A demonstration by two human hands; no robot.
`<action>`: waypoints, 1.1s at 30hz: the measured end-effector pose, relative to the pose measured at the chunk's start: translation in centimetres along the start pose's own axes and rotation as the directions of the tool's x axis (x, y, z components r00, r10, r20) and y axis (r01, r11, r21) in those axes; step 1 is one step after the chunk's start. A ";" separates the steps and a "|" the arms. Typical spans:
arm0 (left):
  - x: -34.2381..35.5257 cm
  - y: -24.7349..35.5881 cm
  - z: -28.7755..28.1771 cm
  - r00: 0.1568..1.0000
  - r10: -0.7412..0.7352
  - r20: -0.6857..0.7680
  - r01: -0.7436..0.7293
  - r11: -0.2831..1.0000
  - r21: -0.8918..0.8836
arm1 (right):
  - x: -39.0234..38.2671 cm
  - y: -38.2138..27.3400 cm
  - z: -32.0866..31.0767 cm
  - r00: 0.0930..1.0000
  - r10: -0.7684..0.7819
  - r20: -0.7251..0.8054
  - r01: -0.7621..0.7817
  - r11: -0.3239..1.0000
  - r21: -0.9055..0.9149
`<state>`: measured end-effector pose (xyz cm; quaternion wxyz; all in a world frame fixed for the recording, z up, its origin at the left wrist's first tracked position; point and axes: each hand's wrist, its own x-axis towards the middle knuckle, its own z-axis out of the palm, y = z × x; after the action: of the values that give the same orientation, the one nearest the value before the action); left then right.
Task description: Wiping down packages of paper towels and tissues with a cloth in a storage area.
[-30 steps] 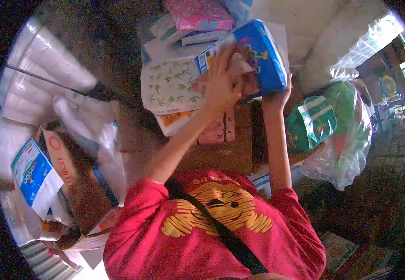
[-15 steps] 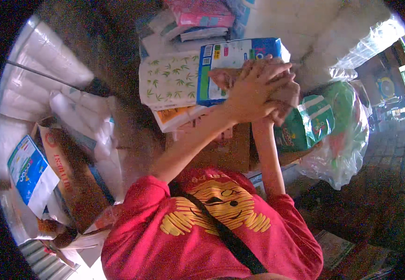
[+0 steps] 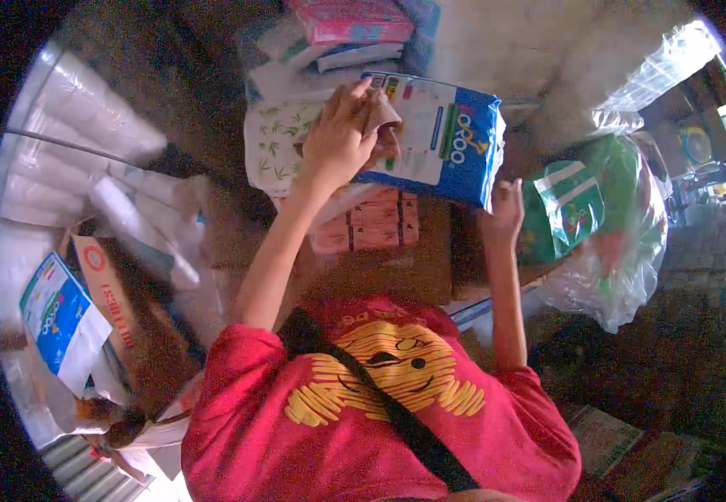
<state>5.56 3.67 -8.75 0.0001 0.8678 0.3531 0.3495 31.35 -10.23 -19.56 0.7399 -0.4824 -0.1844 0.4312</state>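
A blue and white plastic package [image 3: 430, 125] lies across a white pack with green leaf prints [image 3: 271, 146], on the pile before me. My left hand [image 3: 342, 138] lies over the package's left part, its fingers bent round a crumpled brown cloth-like piece [image 3: 384, 125]. At the package's right end, my right hand [image 3: 503, 207] has its fingers curled at the near corner. Whether they grip that edge is hard to see. Beneath the pile, a pack with pink blocks [image 3: 371, 222] shows above a brown cardboard box [image 3: 388, 276].
Green packages in clear plastic [image 3: 576, 209] stand at the right. Pink packs [image 3: 350, 21] are stacked at the far side. To the left are an open cardboard box [image 3: 112, 293], another blue and white package [image 3: 58, 314] and white plastic-wrapped bundles [image 3: 87, 109].
My hands, which overlapped at the package's right end, have moved apart. The left has gone leftward onto the brown piece; the right has come nearer, to the package's corner. The package has turned slightly.
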 end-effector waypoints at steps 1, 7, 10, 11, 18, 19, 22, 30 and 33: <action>-0.4 -0.4 0.0 1.000 -0.004 0.003 0.004 1.000 0.005 | -0.2 -2.5 2.0 0.996 0.051 -0.072 -0.039 0.988 0.152; -1.0 -0.9 0.4 0.999 -0.043 0.023 0.048 0.917 -0.396 | 2.3 -5.6 5.5 0.849 0.233 0.474 -0.240 0.970 -0.048; -1.6 -1.1 1.5 0.925 -0.370 -0.093 0.178 0.634 -0.753 | 2.4 -3.9 6.8 0.914 0.222 0.339 -0.151 0.963 -0.224; -1.5 -1.0 1.6 0.926 -0.366 -0.096 0.172 0.632 -0.755 | 2.3 -4.0 7.3 0.935 0.165 0.315 -0.044 0.933 -0.357; 0.9 0.3 -2.1 0.739 -0.651 0.174 0.416 0.238 -0.878 | 1.0 -1.3 3.8 0.932 0.230 0.279 -0.255 0.965 0.057; 1.3 0.3 -2.7 0.734 -0.658 0.165 0.415 0.243 -0.877 | 1.7 -0.3 2.1 0.941 0.104 0.321 -0.117 0.993 0.023; 2.1 0.3 -4.0 0.855 -0.450 0.259 0.408 0.272 -0.872 | 4.0 2.8 -0.6 0.947 -0.143 0.287 0.117 0.987 0.107; -1.5 6.8 -6.2 0.962 -0.195 0.192 0.261 0.445 -0.857 | 1.7 -2.9 5.7 0.935 0.030 0.353 -0.208 0.854 0.477; -0.6 6.9 -5.9 0.998 -0.067 0.020 0.059 0.660 -0.749 | 2.6 -1.6 4.5 0.933 0.036 0.358 -0.219 0.846 0.486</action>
<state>5.95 -3.36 -2.96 0.3671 0.7767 0.2080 0.4676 30.48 -5.88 -16.44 0.7690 -0.1959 -0.1517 0.5893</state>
